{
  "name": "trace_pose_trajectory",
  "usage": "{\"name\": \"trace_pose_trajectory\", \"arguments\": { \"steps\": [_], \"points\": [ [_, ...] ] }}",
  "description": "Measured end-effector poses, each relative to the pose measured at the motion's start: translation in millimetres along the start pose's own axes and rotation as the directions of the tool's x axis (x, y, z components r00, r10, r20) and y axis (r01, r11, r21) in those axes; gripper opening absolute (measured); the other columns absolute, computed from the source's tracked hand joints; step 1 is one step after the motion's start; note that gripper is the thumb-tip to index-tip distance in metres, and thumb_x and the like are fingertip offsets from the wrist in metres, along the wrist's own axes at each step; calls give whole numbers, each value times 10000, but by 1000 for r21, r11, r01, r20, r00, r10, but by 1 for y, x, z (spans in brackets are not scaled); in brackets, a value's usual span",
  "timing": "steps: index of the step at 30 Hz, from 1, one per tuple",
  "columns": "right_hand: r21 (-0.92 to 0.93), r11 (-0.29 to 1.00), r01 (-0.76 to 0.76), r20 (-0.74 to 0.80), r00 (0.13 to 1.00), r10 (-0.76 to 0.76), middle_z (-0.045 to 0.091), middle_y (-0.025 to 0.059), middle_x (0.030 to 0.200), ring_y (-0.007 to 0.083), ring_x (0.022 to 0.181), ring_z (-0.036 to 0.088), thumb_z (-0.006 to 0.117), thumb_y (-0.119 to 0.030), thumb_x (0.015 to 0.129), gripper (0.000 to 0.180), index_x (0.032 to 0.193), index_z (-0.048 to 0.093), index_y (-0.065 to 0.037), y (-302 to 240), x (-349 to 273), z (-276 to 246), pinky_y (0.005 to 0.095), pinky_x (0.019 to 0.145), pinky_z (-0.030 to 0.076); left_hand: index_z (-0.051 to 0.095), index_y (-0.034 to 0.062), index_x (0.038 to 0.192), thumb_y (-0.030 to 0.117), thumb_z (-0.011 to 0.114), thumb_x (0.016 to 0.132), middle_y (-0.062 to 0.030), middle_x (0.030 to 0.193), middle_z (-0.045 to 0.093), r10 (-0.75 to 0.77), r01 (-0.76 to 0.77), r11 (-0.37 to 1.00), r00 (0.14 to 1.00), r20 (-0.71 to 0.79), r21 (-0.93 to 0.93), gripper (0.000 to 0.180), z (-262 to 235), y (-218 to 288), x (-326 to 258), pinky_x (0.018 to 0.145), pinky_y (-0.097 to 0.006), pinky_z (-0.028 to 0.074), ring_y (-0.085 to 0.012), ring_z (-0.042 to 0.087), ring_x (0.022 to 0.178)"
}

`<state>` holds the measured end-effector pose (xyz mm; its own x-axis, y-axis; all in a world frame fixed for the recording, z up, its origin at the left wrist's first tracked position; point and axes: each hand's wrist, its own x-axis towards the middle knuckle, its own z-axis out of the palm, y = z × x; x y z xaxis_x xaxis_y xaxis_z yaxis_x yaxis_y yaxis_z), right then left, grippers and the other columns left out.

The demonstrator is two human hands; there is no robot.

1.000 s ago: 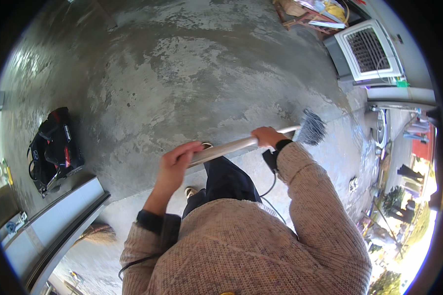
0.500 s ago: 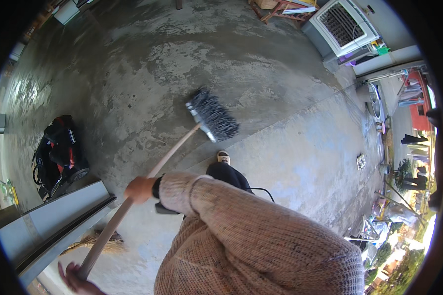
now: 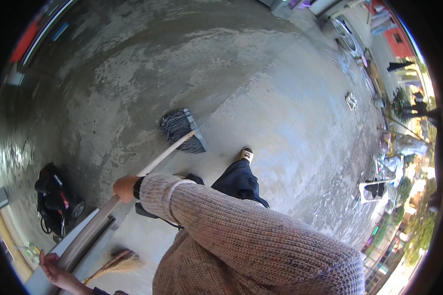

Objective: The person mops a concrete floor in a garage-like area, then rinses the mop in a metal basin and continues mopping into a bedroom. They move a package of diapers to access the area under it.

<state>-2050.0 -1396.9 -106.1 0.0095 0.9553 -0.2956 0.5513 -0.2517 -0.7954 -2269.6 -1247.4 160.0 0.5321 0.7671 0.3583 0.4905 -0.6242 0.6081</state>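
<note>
One push broom [image 3: 182, 132] on wet concrete, its handle in two closed grips: right hand [image 3: 125, 188], left hand [image 3: 54, 268]

Plenty of open wet concrete floor [image 3: 261, 88] far and right of my push broom [image 3: 182, 130], nothing blocking there. Left side's tighter: black machine [image 3: 54, 199], grey ledge [image 3: 79, 246] and a straw broom [image 3: 118, 263] lying near my left hand [image 3: 54, 268].

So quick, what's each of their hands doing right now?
Left hand: closed around the upper end of the broom handle.
Right hand: closed on the same handle, further down toward the brush head.
</note>
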Motion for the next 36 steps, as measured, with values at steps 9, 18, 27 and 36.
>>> {"name": "trace_pose_trajectory", "arguments": {
  "steps": [9,18,27,36],
  "points": [
    [39,835,-548,-334,781,528,668,81,883,294,875,643,593,-207,729,176,866,674,-129,336,-395,-11,436,712,513,611,1,1035,-46,377,866,-107,844,641,-30,165,980,678,734,-112,292,363,247,-179,766,-309,505,-184,626,789],
    [206,447,-871,-394,344,852,653,81,866,291,898,625,568,-75,702,223,896,640,-155,416,-779,-16,426,791,459,572,12,1152,-19,471,846,-128,1174,587,622,258,781,-224,751,-569,324,530,500,-328,909,-303,434,-212,567,1070],
    [446,387,-807,-406,202,891,657,67,900,275,951,608,567,-101,702,256,933,639,-186,384,-829,-78,447,809,437,519,-12,1182,-33,448,839,-98,1047,612,627,546,699,-159,762,-461,351,553,615,-271,982,-341,383,-196,551,1085],
    [767,437,-470,-417,153,896,653,137,887,324,889,616,707,-163,650,310,943,626,-100,414,-808,-60,394,782,486,545,22,1169,27,472,870,-27,870,631,702,381,671,-602,380,-636,307,619,737,-272,867,-295,442,-134,597,899]
  ]
}}
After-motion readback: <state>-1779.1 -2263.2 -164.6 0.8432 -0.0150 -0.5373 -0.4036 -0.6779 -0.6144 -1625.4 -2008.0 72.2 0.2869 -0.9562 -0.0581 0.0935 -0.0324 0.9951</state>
